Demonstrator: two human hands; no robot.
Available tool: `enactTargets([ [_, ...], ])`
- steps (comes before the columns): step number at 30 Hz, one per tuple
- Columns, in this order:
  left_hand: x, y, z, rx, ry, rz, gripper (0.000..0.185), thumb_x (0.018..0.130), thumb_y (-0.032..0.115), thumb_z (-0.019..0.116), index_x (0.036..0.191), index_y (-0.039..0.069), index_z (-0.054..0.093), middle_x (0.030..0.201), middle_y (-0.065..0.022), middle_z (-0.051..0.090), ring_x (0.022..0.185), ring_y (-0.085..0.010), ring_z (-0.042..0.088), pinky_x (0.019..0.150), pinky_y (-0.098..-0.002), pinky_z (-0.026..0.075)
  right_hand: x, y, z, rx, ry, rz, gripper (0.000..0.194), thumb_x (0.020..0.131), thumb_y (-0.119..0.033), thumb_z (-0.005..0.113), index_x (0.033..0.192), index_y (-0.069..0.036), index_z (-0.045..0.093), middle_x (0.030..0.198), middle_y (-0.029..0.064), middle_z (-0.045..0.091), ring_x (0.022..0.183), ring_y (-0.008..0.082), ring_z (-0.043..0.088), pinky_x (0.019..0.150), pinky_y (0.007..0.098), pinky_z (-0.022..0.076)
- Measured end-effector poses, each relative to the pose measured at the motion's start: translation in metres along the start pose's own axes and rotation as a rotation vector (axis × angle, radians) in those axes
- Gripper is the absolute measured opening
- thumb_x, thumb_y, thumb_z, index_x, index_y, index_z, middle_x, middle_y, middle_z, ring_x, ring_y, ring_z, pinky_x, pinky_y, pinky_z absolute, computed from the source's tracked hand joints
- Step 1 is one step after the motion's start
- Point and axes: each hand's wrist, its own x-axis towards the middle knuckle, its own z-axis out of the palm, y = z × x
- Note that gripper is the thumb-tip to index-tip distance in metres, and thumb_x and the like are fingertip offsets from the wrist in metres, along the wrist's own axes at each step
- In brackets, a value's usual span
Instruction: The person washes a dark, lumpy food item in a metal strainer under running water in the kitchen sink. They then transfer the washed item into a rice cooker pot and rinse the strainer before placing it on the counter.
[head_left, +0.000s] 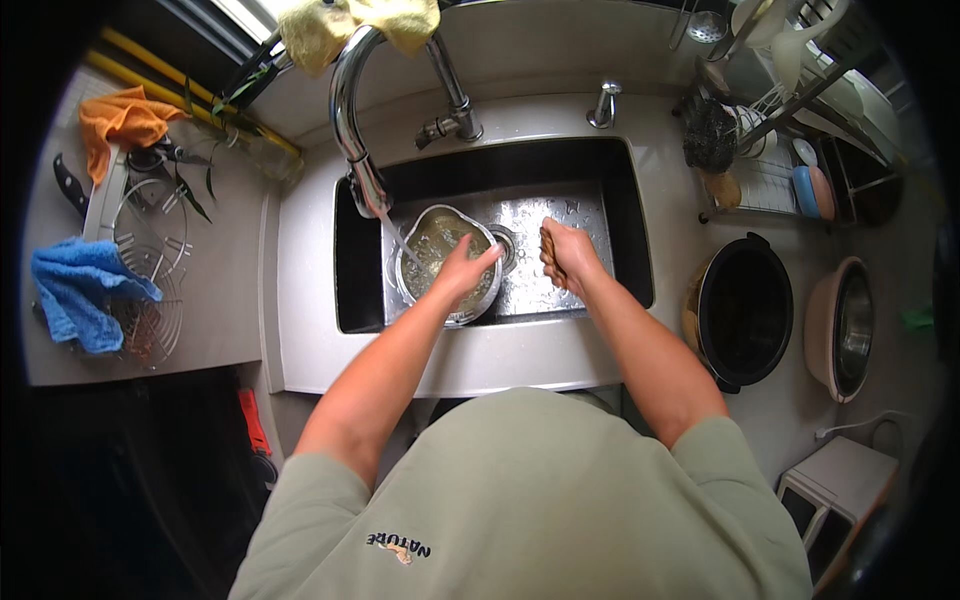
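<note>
A clear bowl (487, 296) full of cloudy water stands in the left part of the sink (555, 281). Water runs into it from the chrome faucet (367, 191). My left hand (466, 268) is spread over the bowl's right side, with nothing visible in its grip; part of the bowl is hidden beneath it. To the right of the bowl, above the bare sink floor, my right hand (568, 255) is closed around a brown, ridged object (550, 255) that I cannot identify. The drain (506, 244) lies between my two hands.
A black pot (750, 311) and a pink basin (821, 330) are on the right counter, below a dish rack (757, 202). On the left lie an orange cloth (124, 124), a blue cloth (82, 285), a black-handled knife (70, 184) and a wire rack (169, 247).
</note>
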Motion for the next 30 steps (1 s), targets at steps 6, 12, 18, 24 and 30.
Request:
enactTargets([
  [6,-0.021,-0.046,-0.079,-0.310,0.231,-0.194,0.048,0.103,0.034,0.063,0.138,0.001,0.057,0.131,-0.0133,0.062,0.112,-0.0300,0.067,0.086,-0.0384,0.058,-0.018,0.010,-0.034,-0.043,0.002,-0.073,0.039,0.104,-0.043,0.057,0.080,-0.012,0.054,0.057,0.0005,0.047,0.040,0.0123,0.042,0.034,0.0298,0.0273],
  [12,0.005,-0.028,-0.080,-0.494,0.276,-0.107,0.045,0.104,0.030,0.061,0.138,0.000,0.055,0.129,-0.0148,0.062,0.113,-0.0313,0.066,0.086,-0.0387,0.061,-0.022,0.014,-0.041,0.289,-0.188,0.069,0.041,0.105,-0.051,0.055,0.085,-0.015,0.051,0.063,0.0022,0.049,0.041,0.0116,0.040,0.034,0.0254,0.0246],
  [18,0.012,-0.050,-0.062,-0.446,0.242,-0.248,0.059,0.101,0.034,0.061,0.149,0.002,0.047,0.149,-0.0154,0.049,0.113,-0.0365,0.063,0.075,-0.0472,0.065,-0.041,0.010,-0.035,0.183,-0.261,-0.016,0.041,0.105,-0.050,0.057,0.086,-0.014,0.055,0.065,0.0025,0.050,0.042,0.0117,0.042,0.035,0.0260,0.0280],
  [24,-0.056,-0.037,-0.056,1.188,-0.028,0.043,0.063,0.092,0.052,0.067,0.146,0.019,0.059,0.140,-0.0172,0.064,0.128,-0.0358,0.062,0.105,-0.0475,0.049,-0.045,0.026,-0.037,0.310,-0.041,-0.146,0.044,0.104,-0.049,0.056,0.077,-0.014,0.057,0.060,0.0009,0.052,0.040,0.0119,0.044,0.033,0.0272,0.0273],
  [30,-0.069,-0.017,-0.057,1.299,-0.032,0.606,0.045,0.092,0.037,0.072,0.133,0.021,0.067,0.123,-0.0142,0.068,0.112,-0.0373,0.067,0.089,-0.0493,0.056,-0.141,0.049,-0.039,0.564,-0.034,-0.269,0.047,0.104,-0.051,0.055,0.076,-0.013,0.059,0.061,0.0012,0.055,0.040,0.0103,0.045,0.032,0.0263,0.0279],
])
